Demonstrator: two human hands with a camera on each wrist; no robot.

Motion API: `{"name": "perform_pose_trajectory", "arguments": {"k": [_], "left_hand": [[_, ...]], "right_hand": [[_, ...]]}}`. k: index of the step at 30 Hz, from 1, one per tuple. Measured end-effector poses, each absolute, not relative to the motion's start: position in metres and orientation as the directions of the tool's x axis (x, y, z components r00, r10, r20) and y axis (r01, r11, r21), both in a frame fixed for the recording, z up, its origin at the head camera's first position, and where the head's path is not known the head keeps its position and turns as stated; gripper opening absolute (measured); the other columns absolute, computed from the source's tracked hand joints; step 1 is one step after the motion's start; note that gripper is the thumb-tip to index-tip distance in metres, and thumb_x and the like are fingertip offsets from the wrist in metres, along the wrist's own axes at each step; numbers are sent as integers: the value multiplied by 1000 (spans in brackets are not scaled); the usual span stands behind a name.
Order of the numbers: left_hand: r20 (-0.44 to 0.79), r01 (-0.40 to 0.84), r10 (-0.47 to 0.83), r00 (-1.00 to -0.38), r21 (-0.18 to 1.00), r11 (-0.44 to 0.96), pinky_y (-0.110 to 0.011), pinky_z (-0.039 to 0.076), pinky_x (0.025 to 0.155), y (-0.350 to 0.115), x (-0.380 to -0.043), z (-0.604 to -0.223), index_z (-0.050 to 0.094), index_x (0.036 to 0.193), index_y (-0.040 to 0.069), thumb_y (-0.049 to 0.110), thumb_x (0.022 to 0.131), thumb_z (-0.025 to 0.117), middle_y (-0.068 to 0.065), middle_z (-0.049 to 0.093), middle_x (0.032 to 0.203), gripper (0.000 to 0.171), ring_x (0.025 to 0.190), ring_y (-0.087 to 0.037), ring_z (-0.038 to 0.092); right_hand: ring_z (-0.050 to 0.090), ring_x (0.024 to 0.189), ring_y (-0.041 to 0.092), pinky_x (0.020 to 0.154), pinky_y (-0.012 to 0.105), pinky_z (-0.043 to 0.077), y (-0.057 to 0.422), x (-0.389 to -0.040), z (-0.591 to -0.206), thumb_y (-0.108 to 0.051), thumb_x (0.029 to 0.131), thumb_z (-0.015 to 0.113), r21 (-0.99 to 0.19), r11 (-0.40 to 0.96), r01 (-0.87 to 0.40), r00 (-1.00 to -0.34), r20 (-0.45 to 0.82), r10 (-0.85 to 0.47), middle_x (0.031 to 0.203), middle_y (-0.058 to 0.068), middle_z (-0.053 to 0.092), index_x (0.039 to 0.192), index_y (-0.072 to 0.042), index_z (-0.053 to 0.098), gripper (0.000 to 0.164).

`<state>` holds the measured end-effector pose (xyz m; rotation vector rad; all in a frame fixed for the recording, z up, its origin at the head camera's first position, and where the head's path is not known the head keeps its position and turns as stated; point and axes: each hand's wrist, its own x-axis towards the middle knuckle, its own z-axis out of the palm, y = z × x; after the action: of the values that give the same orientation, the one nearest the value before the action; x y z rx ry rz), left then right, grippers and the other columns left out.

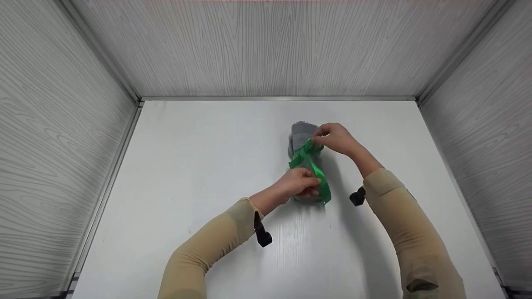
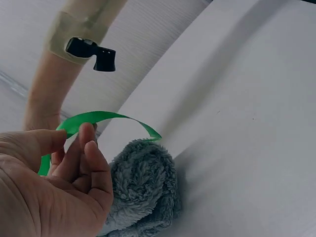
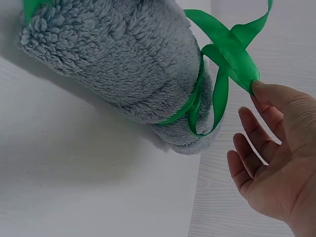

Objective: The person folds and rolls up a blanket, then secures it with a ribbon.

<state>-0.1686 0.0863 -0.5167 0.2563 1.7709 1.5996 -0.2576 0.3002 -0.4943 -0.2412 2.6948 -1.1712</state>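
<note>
A rolled grey fluffy towel (image 1: 302, 132) lies on the white table, with a green ribbon (image 1: 306, 153) wrapped around it. My right hand (image 1: 337, 139) pinches a loop of the ribbon (image 3: 237, 61) between thumb and index finger, beside the towel's far end; its other fingers are spread loosely in the right wrist view. Over the near end, my left hand (image 1: 297, 182) holds another stretch of the ribbon (image 2: 98, 116) between thumb and fingers. The spiral end of the towel (image 2: 143, 173) shows just past the left hand in the left wrist view.
The white tabletop (image 1: 208, 166) is enclosed by grey wood-grain panels at the back (image 1: 274, 50), left (image 1: 54, 145) and right (image 1: 482, 124). Small black wrist devices (image 1: 264, 236) hang below both sleeve cuffs.
</note>
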Motion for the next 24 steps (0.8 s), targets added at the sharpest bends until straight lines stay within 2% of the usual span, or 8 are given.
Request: {"name": "perform_pose_trajectory", "arguments": {"k": [4, 7, 11, 15, 17, 19, 22, 24], "left_hand": [[-391, -286, 575, -718, 920, 269, -30, 56, 63, 86, -173, -520, 75, 99, 8, 22, 98, 71, -9, 73, 84, 15, 72, -17, 70], [-381, -212, 589, -713, 917, 337, -32, 56, 64, 83, -177, -518, 77, 99, 8, 25, 98, 71, -7, 72, 83, 18, 69, -15, 66], [-381, -113, 632, -675, 900, 421, -35, 57, 67, 74, -184, -515, 79, 92, 8, 33, 98, 71, -6, 72, 82, 28, 68, -15, 64], [-387, -48, 647, -657, 878, 476, -30, 52, 60, 62, -196, -507, 78, 87, 5, 42, 98, 69, -5, 69, 77, 40, 64, -14, 59], [-356, -12, 630, -690, 876, 482, -29, 46, 57, 57, -204, -502, 76, 89, 2, 44, 98, 68, -4, 64, 74, 43, 62, -14, 54], [-302, 13, 589, -750, 883, 469, -28, 44, 59, 53, -213, -498, 75, 95, 4, 42, 99, 68, -2, 63, 79, 39, 66, -13, 52], [-205, 48, 509, -836, 897, 440, -30, 50, 69, 50, -225, -496, 73, 110, 9, 36, 100, 68, 0, 64, 96, 30, 81, -14, 58], [-153, 73, 464, -872, 898, 434, -33, 53, 79, 51, -231, -496, 71, 121, 12, 33, 101, 67, -2, 64, 113, 30, 96, -17, 60]], "right_hand": [[62, 101, 25, 81, 42, 51, 300, -256, -494, -31, 100, 68, -739, 669, -75, -966, -114, -234, 109, 9, 68, 105, -9, 75, 24], [62, 100, 25, 82, 42, 50, 299, -255, -493, -31, 100, 68, -747, 661, -73, -964, -118, -239, 109, 9, 68, 105, -9, 75, 24], [62, 99, 25, 82, 42, 50, 299, -253, -493, -30, 100, 68, -755, 652, -70, -963, -119, -241, 108, 8, 68, 104, -8, 74, 23], [63, 97, 24, 82, 41, 51, 299, -253, -493, -29, 100, 68, -756, 650, -79, -963, -110, -245, 108, 8, 68, 104, -8, 74, 22], [64, 95, 24, 81, 41, 51, 299, -252, -494, -29, 100, 68, -756, 649, -80, -964, -106, -243, 107, 8, 68, 105, -8, 75, 23], [64, 94, 24, 80, 40, 52, 298, -252, -494, -30, 100, 68, -756, 650, -82, -964, -105, -243, 107, 9, 69, 106, -8, 75, 24], [64, 94, 24, 80, 41, 52, 297, -252, -493, -29, 100, 67, -758, 647, -80, -963, -108, -246, 108, 10, 68, 107, -7, 74, 25], [64, 94, 25, 81, 41, 52, 297, -252, -492, -29, 100, 67, -761, 644, -78, -962, -111, -248, 109, 11, 67, 108, -6, 74, 25]]}}
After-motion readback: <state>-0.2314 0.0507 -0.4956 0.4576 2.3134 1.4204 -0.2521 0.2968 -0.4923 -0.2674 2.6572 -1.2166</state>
